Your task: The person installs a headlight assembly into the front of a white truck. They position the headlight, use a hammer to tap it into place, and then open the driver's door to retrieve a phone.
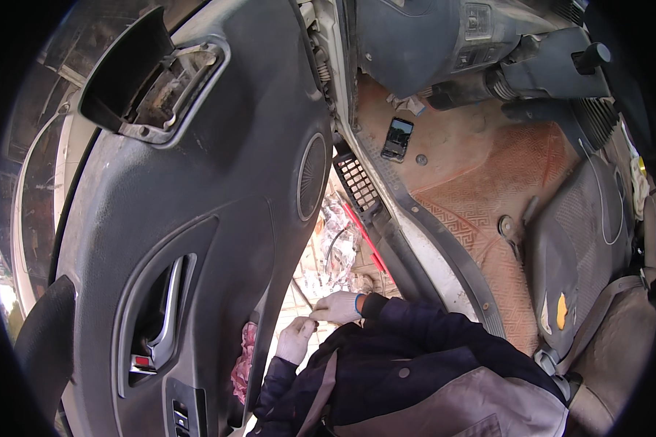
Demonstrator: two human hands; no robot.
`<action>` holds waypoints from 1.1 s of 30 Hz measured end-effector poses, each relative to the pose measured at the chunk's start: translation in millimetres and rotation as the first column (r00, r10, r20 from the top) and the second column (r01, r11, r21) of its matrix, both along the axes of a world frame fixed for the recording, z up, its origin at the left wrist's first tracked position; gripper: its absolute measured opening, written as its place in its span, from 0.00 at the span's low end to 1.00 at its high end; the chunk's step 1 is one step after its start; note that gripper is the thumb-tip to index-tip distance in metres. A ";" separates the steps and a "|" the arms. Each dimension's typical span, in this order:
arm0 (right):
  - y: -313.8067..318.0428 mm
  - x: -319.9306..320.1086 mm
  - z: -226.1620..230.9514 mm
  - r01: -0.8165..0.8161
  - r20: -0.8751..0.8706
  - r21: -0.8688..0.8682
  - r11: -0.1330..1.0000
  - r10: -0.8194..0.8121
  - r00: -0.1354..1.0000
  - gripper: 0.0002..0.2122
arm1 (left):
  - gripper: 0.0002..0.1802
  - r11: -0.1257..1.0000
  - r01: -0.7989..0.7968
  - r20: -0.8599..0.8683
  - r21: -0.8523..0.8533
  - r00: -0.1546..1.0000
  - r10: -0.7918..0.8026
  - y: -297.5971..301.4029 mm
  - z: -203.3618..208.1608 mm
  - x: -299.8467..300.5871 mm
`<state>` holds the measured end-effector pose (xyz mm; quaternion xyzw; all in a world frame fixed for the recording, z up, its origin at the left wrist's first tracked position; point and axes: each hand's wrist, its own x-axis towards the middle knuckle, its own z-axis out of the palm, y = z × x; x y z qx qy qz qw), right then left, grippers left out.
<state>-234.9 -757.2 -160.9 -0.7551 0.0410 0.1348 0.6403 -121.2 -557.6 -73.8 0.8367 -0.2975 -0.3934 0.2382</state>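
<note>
Both my hands wear white gloves and meet in front of my body, in the gap between the open vehicle door and the sill. My left hand [296, 341] has its fingers drawn together, with the tips against the other hand. My right hand [337, 307], a blue band at its wrist, is closed too, its fingertips meeting the left one's. Something small may be between them, but the gloves hide it. Close to the left hand, a crumpled pink cloth [245, 360] is tucked into the lower pocket of the grey door panel [233, 167].
Clear plastic wrapping [334, 251] lies on the tiled ground beyond my hands, beside a red strip [368, 237]. A step grille [357, 182] borders the sill. Inside, a phone [398, 139] rests on the brown floor mat [481, 175], left of the worn seat [579, 247].
</note>
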 end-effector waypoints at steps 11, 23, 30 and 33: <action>-28.1 -16.0 9.0 0.013 0.075 -0.047 0.999 -0.010 0.997 0.28 | 0.26 0.991 0.115 -0.034 -0.067 0.992 -0.118 -42.8 10.4 -28.6; -27.7 -24.2 34.7 -0.005 0.020 0.053 0.999 0.004 1.000 0.23 | 0.31 0.993 0.113 0.090 -0.032 0.990 -0.110 -41.8 19.6 -27.5; -34.9 -30.3 31.9 -0.046 0.025 0.096 0.994 0.043 0.999 0.31 | 0.38 0.985 0.130 0.025 -0.113 0.992 -0.127 -44.8 27.2 -33.7; -33.6 -34.1 25.7 -0.046 -0.006 0.183 0.982 0.048 0.999 0.30 | 0.40 0.986 0.137 0.057 -0.091 0.990 -0.133 -48.1 33.4 -37.4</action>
